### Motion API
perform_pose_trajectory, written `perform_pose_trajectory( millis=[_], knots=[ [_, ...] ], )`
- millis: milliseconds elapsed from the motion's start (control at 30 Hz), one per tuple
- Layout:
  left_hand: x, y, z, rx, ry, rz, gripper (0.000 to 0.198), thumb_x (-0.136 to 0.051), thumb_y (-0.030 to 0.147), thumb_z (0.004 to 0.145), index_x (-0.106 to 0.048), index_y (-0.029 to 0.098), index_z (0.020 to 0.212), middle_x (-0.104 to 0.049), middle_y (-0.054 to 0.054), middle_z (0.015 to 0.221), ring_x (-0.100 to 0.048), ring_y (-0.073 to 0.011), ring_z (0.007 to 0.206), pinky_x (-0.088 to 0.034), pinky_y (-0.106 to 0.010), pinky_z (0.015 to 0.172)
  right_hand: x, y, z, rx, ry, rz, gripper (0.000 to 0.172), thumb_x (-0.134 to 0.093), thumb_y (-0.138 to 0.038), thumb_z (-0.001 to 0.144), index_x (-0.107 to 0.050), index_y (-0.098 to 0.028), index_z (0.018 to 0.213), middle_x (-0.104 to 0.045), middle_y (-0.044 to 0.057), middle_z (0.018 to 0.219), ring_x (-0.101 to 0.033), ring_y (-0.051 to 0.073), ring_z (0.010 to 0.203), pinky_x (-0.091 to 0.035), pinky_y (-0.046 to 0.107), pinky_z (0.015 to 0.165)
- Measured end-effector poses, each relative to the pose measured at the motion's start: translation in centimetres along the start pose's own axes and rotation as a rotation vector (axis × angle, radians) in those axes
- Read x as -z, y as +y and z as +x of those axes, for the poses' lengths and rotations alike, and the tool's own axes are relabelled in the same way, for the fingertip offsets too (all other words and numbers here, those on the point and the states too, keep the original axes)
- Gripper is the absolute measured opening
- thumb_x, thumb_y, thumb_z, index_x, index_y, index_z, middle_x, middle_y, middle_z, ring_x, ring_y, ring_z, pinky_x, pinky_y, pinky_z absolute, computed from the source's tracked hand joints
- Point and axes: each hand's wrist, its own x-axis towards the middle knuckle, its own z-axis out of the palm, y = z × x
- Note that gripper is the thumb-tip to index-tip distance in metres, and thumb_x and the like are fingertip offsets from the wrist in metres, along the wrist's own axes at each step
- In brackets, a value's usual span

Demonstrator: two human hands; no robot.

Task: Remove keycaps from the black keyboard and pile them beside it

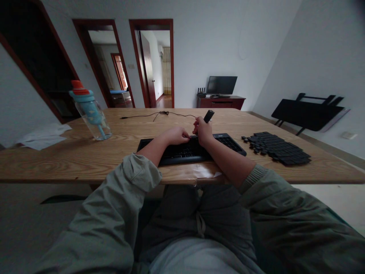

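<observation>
A black keyboard (182,154) lies on the table in front of me, many of its keycaps off. My left hand (177,136) is closed at its back edge, with the thumb against the frame near the middle. My right hand (203,130) is wrapped round a tool with a thick black handle (209,115) that sticks up out of the fist. The tool's working end is hidden behind the hand, low over the keyboard. To the right lie loose black keycaps (273,146), mostly lined up in rows, with a few scattered at their left end.
The keyboard's thin black cable (164,113) runs along the far part of the wooden table (125,163). On the left stand a clear bottle (95,118) with a blue and red lid and some white paper (47,136). A strip of clear tape (203,171) covers the near edge.
</observation>
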Motion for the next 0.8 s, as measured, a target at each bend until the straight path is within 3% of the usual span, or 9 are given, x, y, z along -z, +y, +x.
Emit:
perform_pose_trajectory(
  millis=[500, 800],
  knots=[
    [0.07, -0.25, -0.09, -0.003, 0.024, 0.021, 0.030, -0.058, 0.024, 0.085, -0.082, 0.021, 0.104, -0.079, -0.004, 0.095, -0.068, -0.0184, 0.082, -0.048, -0.026, 0.076, -0.96, 0.30, 0.36, 0.034, 0.032, -0.084, 0.028, -0.056, -0.037, 0.083, -0.042, -0.024, 0.063, -0.034, -0.007, 0.045, -0.031, 0.009, 0.035, -0.027, 0.023, 0.034],
    [-0.06, 0.04, -0.11, -0.018, 0.066, -0.008, 0.029, -0.057, 0.028, 0.087, -0.081, 0.019, 0.100, -0.079, -0.005, 0.090, -0.067, -0.0188, 0.077, -0.046, -0.028, 0.071, -0.38, 0.35, 0.58, 0.087, -0.037, -0.122, 0.028, -0.057, -0.037, 0.083, -0.044, -0.024, 0.061, -0.037, -0.007, 0.045, -0.032, 0.010, 0.035, -0.029, 0.025, 0.035]
  ],
)
